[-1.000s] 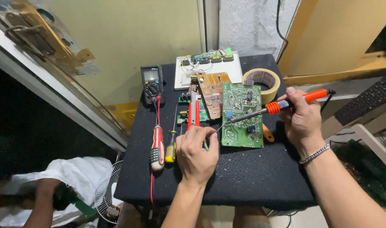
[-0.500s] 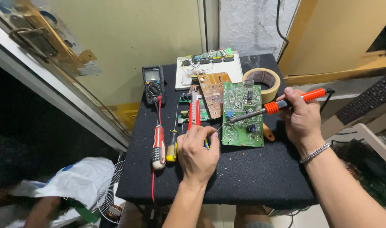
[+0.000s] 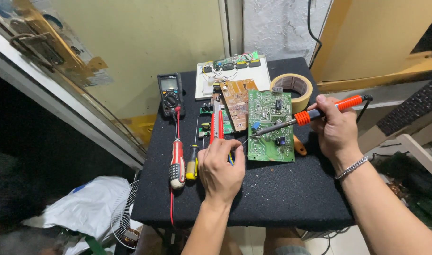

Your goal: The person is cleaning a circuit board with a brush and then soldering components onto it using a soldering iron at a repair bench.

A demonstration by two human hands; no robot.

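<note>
The right hand [image 3: 336,130] grips an orange-handled soldering iron [image 3: 315,114], its dark tip resting on the green circuit board [image 3: 270,127] lying flat on the black surface [image 3: 282,198]; the left hand [image 3: 220,165] is curled just left of the board, fingers pinched on a thin wire that reaches towards the iron's tip; beside it lie a red-handled screwdriver [image 3: 177,163] and a yellow one [image 3: 192,163]; a multimeter [image 3: 170,93], a brown board [image 3: 237,97] and a tape roll [image 3: 292,87] sit farther back
</note>
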